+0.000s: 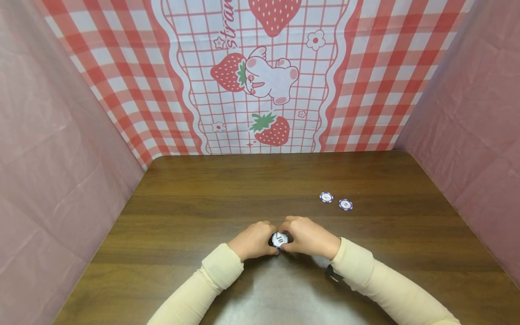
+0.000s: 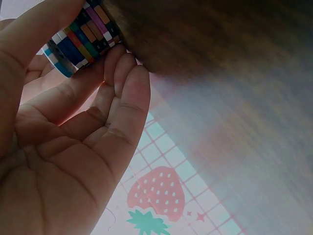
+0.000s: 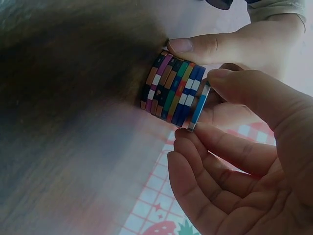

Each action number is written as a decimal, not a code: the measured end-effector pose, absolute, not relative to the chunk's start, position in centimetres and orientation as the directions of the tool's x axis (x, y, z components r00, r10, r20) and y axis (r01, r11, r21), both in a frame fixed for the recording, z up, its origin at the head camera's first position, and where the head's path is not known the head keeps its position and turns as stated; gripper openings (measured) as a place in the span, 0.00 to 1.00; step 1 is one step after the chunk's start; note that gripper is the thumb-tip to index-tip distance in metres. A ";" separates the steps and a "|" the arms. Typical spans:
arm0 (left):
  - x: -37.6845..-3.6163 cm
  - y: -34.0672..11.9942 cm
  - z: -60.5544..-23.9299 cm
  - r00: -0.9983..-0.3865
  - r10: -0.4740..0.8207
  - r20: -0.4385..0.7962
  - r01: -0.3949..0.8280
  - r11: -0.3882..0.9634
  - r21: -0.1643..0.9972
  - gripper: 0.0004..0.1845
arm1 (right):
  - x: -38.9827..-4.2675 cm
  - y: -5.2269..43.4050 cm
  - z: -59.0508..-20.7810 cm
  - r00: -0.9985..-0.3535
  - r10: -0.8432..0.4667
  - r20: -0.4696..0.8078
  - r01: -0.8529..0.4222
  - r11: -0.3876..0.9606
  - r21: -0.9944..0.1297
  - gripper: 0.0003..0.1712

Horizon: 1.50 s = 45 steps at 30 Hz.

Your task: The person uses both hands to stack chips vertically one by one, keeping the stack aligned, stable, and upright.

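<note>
A stack of poker chips point(image 3: 168, 88), with edges in several colours, stands on the table between my two hands. My left hand point(image 1: 255, 240) grips the stack from the left side, its thumb along the near side in the head view. With thumb and fingertips, my right hand point(image 1: 308, 238) pinches a light-blue-edged poker chip point(image 3: 199, 108) at the top. This chip sits slightly tilted, with a narrow gap showing to the stack on one side. Its white face, marked 10, points up in the head view. The left wrist view shows the stack point(image 2: 85, 39) only in part.
Two blue-edged poker chips, a left one point(image 1: 326, 197) and a right one point(image 1: 345, 205), lie flat beyond my right hand. The brown wooden table point(image 1: 183, 189) meets a checked strawberry-print cloth point(image 1: 365, 90) at the back. Pink curtains point(image 1: 53, 158) hang along both sides.
</note>
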<state>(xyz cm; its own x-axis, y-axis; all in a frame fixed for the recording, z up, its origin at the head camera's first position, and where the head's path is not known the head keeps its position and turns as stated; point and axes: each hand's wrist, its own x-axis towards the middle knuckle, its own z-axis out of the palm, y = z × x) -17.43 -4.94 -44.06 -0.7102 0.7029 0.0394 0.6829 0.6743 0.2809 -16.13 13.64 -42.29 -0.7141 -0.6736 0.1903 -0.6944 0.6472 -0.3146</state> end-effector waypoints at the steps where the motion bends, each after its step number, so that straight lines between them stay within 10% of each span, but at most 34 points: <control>1: -17.4 -4.9 -44.1 -0.710 0.703 0.039 0.682 0.674 0.282 0.14 | -16.1 13.6 -42.3 -0.715 -0.673 0.190 -0.693 0.648 -0.315 0.08; 23: -17.4 -5.0 -44.1 -0.707 0.706 0.041 0.687 0.671 0.280 0.14 | -16.2 13.7 -42.5 -0.713 -0.677 0.182 -0.695 0.649 -0.310 0.08; 45: -17.4 -4.9 -44.2 -0.712 0.702 0.017 0.679 0.682 0.272 0.14 | -18.3 19.2 -41.9 -0.853 -0.461 0.246 -0.521 0.788 -0.329 0.21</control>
